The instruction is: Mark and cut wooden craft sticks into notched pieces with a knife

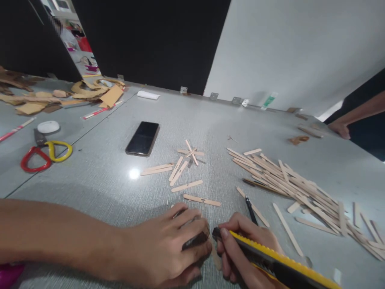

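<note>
My right hand (240,245) is closed around a yellow-and-black utility knife (270,257), its tip pointing left toward my left fingertips. My left hand (177,245) presses down on the table, fingers bent together, holding a craft stick (216,257) that shows partly between the two hands. Most of that stick is hidden, and where the blade meets it cannot be made out. Just beyond my hands lie a notched craft stick (202,200) and another stick (187,186). A black pen (250,210) rests across a stick beside my right hand.
Several craft sticks (288,180) are heaped at right. A star of crossed sticks (191,152) stands mid-table near a phone (142,138). Scissors (45,154), a white mouse (48,127) and cardboard scraps (90,90) lie left. Another person's hand (339,128) rests at the far right edge.
</note>
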{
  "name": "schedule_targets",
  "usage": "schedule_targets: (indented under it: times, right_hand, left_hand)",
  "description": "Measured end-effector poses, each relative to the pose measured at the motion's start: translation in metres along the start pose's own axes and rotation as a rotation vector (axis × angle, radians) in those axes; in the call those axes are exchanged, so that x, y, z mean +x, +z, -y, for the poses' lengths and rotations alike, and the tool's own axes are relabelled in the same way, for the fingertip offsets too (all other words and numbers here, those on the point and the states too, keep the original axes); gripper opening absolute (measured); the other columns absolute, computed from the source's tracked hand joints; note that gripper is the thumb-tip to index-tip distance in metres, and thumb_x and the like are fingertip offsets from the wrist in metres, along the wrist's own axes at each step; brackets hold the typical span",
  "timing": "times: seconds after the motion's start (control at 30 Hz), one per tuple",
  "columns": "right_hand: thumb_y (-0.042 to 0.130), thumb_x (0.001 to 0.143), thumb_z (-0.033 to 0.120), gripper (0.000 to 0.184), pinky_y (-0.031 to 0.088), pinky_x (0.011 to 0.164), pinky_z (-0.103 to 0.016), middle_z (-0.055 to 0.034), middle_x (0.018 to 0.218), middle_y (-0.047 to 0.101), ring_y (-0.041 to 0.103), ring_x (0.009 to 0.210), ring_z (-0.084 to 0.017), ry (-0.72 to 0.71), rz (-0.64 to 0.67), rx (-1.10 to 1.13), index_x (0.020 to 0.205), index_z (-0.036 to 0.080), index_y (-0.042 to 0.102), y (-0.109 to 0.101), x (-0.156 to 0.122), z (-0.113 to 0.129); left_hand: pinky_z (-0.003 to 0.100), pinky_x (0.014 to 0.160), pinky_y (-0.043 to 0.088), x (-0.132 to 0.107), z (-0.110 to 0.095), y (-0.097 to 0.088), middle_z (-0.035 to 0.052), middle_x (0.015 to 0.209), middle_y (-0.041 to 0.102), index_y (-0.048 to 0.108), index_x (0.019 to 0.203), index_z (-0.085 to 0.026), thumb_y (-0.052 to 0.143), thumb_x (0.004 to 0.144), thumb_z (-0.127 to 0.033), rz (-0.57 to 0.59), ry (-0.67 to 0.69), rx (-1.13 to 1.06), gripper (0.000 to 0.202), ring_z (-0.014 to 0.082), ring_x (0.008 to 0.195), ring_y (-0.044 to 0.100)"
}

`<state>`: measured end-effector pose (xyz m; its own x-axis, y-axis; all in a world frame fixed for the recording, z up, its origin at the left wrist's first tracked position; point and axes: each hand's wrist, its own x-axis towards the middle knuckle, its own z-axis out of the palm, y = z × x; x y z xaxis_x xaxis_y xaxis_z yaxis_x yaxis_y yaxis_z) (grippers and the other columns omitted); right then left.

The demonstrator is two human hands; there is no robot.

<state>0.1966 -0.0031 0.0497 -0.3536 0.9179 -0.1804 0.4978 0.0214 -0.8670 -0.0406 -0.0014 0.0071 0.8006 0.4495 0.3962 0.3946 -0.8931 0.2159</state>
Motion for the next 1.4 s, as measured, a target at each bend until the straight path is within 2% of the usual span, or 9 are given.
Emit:
schedule_targets:
  times: [0.1, 0.2, 0.4, 0.6, 0.83, 1.0, 1.17, 1.4]
  right_hand:
    - [0.049, 0.106, 0.058, 0.039, 0.050, 0.049, -0.023, 0.0012, 0.058, 0.065, 0.057, 0.049, -0.014, 0.018, 0.002, 0.007, 0.084, 0.026, 0.057, 0.008, 0.002, -0.009]
    - [0.049, 0.106, 0.059, 0.041, 0.045, 0.047, -0.022, 0.0018, 0.057, 0.065, 0.053, 0.046, -0.012, 0.032, 0.023, 0.042, 0.084, 0.025, 0.056, 0.012, 0.005, -0.015]
    - [0.050, 0.105, 0.061, 0.045, 0.037, 0.043, -0.021, 0.0025, 0.053, 0.062, 0.049, 0.045, -0.011, 0.044, -0.003, 0.021, 0.080, 0.024, 0.056, 0.012, 0.005, -0.012]
    - [0.052, 0.105, 0.059, 0.043, 0.035, 0.042, -0.020, 0.0028, 0.055, 0.062, 0.046, 0.045, -0.009, 0.029, 0.035, 0.061, 0.080, 0.024, 0.054, 0.012, 0.004, -0.012]
    - [0.051, 0.105, 0.060, 0.045, 0.036, 0.041, -0.019, 0.0024, 0.057, 0.062, 0.047, 0.047, -0.009, 0.052, 0.049, 0.074, 0.079, 0.024, 0.054, 0.012, 0.005, -0.017]
    - [0.050, 0.107, 0.056, 0.042, 0.037, 0.043, -0.021, 0.0036, 0.053, 0.059, 0.051, 0.046, -0.011, -0.024, 0.010, 0.004, 0.079, 0.025, 0.053, 0.014, 0.005, -0.014]
    - [0.048, 0.109, 0.052, 0.039, 0.043, 0.050, -0.024, 0.0049, 0.051, 0.058, 0.054, 0.045, -0.012, -0.066, -0.008, -0.042, 0.080, 0.025, 0.053, 0.014, 0.005, -0.013]
    - [0.049, 0.108, 0.051, 0.038, 0.040, 0.049, -0.023, 0.0046, 0.053, 0.059, 0.054, 0.046, -0.011, -0.073, -0.007, -0.012, 0.081, 0.025, 0.054, 0.013, 0.006, -0.012]
  left_hand:
    - [0.051, 0.107, 0.047, -0.001, -0.001, 0.001, 0.0174, 0.128, 0.064, 0.062, 0.133, -0.010, 0.051, 0.107, -0.030, -0.040, -0.002, 0.043, 0.034, 0.0345, 0.126, 0.057]
    - [0.051, 0.108, 0.048, -0.001, -0.002, 0.000, 0.0164, 0.128, 0.066, 0.060, 0.138, -0.012, 0.052, 0.106, -0.031, -0.033, -0.006, 0.050, 0.038, 0.0339, 0.127, 0.058]
    - [0.051, 0.112, 0.046, -0.001, -0.002, -0.003, 0.0164, 0.132, 0.067, 0.060, 0.142, -0.011, 0.055, 0.105, -0.036, -0.042, -0.003, 0.085, 0.045, 0.0363, 0.131, 0.058]
    - [0.052, 0.114, 0.044, -0.005, -0.004, 0.003, 0.0230, 0.141, 0.064, 0.060, 0.142, -0.010, 0.052, 0.106, -0.035, -0.044, -0.006, 0.133, 0.045, 0.0374, 0.135, 0.059]
    - [0.053, 0.113, 0.047, -0.004, -0.004, 0.003, 0.0228, 0.140, 0.066, 0.059, 0.141, -0.010, 0.050, 0.105, -0.034, -0.033, 0.002, 0.140, 0.044, 0.0389, 0.135, 0.060]
    - [0.049, 0.118, 0.044, -0.004, -0.001, 0.000, 0.0287, 0.140, 0.064, 0.059, 0.138, -0.005, 0.052, 0.103, -0.030, 0.001, 0.073, 0.210, 0.043, 0.0391, 0.136, 0.060]
    - [0.053, 0.119, 0.043, -0.004, 0.000, -0.001, 0.0335, 0.141, 0.062, 0.053, 0.141, -0.003, 0.054, 0.103, -0.034, 0.033, 0.124, 0.247, 0.049, 0.0417, 0.136, 0.060]
    - [0.055, 0.118, 0.045, -0.005, -0.001, 0.000, 0.0329, 0.140, 0.063, 0.053, 0.139, -0.004, 0.054, 0.103, -0.035, 0.038, 0.130, 0.274, 0.047, 0.0432, 0.136, 0.060]
